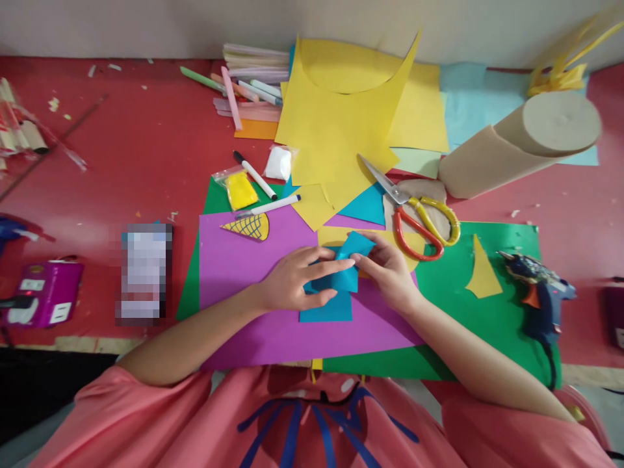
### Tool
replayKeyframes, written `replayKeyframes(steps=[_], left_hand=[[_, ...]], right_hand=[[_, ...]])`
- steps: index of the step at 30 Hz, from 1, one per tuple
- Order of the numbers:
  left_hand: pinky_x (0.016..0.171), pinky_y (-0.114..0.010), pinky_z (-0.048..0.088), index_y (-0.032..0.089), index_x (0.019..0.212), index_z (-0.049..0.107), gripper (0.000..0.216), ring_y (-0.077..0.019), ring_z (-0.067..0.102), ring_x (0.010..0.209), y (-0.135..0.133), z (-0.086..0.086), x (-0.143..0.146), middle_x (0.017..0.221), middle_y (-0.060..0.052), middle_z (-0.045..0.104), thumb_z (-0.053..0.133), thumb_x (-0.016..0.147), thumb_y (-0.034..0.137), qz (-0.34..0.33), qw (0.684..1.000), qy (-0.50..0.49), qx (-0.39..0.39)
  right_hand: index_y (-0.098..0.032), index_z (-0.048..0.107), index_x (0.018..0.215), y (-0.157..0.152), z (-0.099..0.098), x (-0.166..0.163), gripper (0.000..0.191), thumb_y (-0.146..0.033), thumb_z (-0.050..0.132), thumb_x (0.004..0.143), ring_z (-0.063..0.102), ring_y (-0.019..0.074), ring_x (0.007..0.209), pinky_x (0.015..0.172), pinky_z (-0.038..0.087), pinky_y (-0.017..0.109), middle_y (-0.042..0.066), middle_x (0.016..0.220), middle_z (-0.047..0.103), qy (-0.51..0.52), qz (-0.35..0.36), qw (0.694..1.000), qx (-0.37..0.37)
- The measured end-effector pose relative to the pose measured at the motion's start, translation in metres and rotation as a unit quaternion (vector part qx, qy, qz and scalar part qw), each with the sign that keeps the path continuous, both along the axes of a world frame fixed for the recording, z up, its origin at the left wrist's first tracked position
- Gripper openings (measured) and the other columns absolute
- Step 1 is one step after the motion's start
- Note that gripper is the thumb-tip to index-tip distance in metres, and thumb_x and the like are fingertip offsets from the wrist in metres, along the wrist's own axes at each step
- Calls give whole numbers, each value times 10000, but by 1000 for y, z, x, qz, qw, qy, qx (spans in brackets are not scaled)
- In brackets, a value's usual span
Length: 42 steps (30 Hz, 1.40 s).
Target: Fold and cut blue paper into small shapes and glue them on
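Note:
A folded piece of blue paper (348, 279) is held up in front of me over the purple sheet (244, 325). My right hand (390, 270) pinches its right edge between thumb and fingers. From the left, my left hand (299, 276) grips the same paper, its index finger laid across the front and its thumb lower down. Another blue paper piece (325, 309) lies flat beneath. Just beyond my hands is a yellow paper piece (336, 235). A yellow paper cone with drawn grid lines (251, 226) rests on the purple sheet.
Open scissors (404, 201) lie beyond my right hand. To the right are a yellow scrap (482, 273), a glue gun (543, 292) and a roll (511, 149). Markers (256, 175) and clay packets (241, 190) sit further left. A pixelated phone-like object (145, 273) lies left.

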<state>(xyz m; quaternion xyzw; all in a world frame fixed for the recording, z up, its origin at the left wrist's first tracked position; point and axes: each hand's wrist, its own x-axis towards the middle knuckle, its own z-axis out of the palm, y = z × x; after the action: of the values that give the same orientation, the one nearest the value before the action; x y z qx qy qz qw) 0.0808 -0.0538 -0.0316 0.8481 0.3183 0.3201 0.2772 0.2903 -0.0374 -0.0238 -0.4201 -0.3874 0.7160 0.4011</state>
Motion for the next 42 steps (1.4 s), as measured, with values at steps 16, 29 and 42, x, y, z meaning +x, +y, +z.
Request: replayKeyframes(steps=[16,29,42], left_hand=[[791,-269,525,205,1110,625,302,-161,664,891,11,1,2,1064,-52,706,607,879,400,91,953,-75,-281],[680,-215,495,230,1063,656,263,-111,629,749,8,1,2,991,-14,716,636,866,403,141,956,-83,-243],[698,-230,494,219,1032,662,281,-121,622,738,8,2,4,959,-14,715,627,862,439,152,954,-72,-247]], right_hand=[[-266,342,1347,-11,-2,-9,588,-222,640,841,491,109,620,562,387,247,-64,709,480,-94,100,984,114],[-192,509,695,-9,-1,-9,293,-406,620,862,526,95,499,492,404,226,-44,563,523,-177,117,973,87],[-197,494,667,-8,3,-7,325,-379,521,935,526,102,530,534,413,240,-21,592,560,-201,166,955,141]])
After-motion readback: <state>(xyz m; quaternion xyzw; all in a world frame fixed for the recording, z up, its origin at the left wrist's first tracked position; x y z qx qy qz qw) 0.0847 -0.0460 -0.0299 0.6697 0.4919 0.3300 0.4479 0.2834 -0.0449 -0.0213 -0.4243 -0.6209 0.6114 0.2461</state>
